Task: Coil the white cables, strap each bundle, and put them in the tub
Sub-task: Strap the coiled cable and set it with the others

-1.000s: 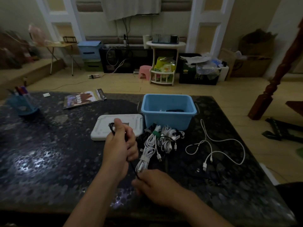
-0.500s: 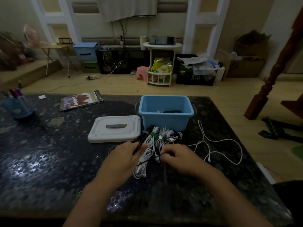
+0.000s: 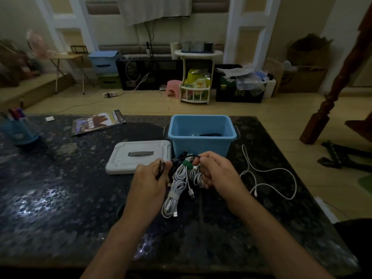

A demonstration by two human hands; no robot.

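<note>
On the dark, speckled, glossy stone worktop, a translucent blue pen cup stands far left, a glossy magazine lies flat behind. The flat white plastic lid (rounded corners, grey handle strip) lies beside the light-blue rectangular tub. The left hand pinches a thin black cable in curled fingers; the right hand grips its other end, fingers curled, over the strapped white cable bundles lying just before the tub. A loose white cable snakes at right. Half a second ago the hands sat lower and closer together; now both have risen and parted.
</note>
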